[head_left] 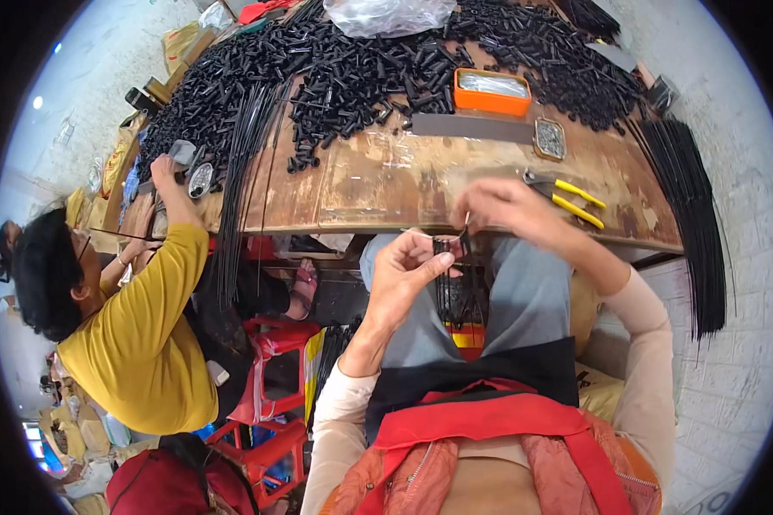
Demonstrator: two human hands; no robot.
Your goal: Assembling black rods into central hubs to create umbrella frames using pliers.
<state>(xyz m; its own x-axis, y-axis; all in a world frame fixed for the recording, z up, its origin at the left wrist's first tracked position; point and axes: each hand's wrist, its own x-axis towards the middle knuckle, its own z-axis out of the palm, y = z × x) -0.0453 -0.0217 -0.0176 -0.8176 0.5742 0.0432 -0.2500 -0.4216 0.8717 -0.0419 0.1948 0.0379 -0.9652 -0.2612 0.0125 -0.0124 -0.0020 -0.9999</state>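
Note:
Over my lap, just below the table's front edge, my left hand (408,268) is closed around the top of a bundle of thin black rods (457,296). Its thumb presses across the front of the bundle, which hangs down between my knees. My right hand (508,210) is beside it at the table edge, slightly blurred, with fingers curled together. A thin pale sliver shows by its fingertips, too small to name. Yellow-handled pliers (580,204) lie on the wooden table (378,184) to the right of that hand.
Small black tubular parts (343,81) are heaped across the table's back. An orange box (492,93), a flat dark bar (471,127) and a tin of small metal pieces (550,139) lie nearer. Long black rods (683,215) overhang the right end. A person in a yellow top (150,330) works at left.

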